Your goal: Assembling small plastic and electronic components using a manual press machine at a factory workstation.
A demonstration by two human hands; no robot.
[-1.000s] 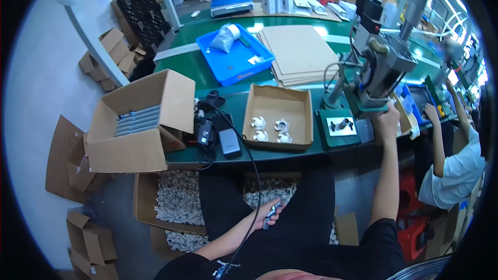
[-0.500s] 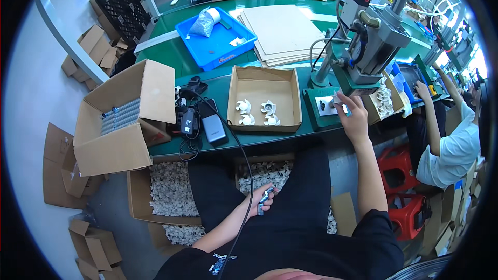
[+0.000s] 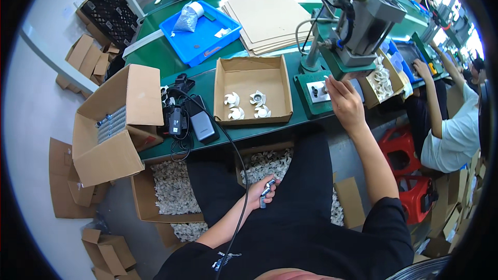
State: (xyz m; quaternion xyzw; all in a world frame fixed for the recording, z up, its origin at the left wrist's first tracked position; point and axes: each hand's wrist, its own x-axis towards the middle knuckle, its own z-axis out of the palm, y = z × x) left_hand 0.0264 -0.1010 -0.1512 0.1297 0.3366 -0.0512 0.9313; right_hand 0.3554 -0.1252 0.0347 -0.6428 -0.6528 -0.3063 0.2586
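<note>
My left hand (image 3: 261,193), resting over my lap, is closed round a few short shiny metal shafts (image 3: 267,189). My right hand (image 3: 346,105) is raised to the bench press (image 3: 358,31), its fingers together beneath the press head. Their tips touch the area by a white fixture block (image 3: 317,91) on the green press base (image 3: 309,105). Whatever those fingers pinch is hidden behind them. Left of the press, a shallow cardboard box (image 3: 252,68) holds several white impellers (image 3: 257,98).
At left, an open carton (image 3: 104,158) contains rows of metal shafts (image 3: 113,124). A power bank (image 3: 204,127) and cables lie beside it. Behind are a blue tray (image 3: 184,52) and cardboard sheets (image 3: 267,18). A box of white parts (image 3: 383,83) and a co-worker (image 3: 451,137) are at right.
My right hand has moved in closer to the fixture block, and its fingers have come together. The left hand keeps its hold on the shafts. The whole view has shifted slightly.
</note>
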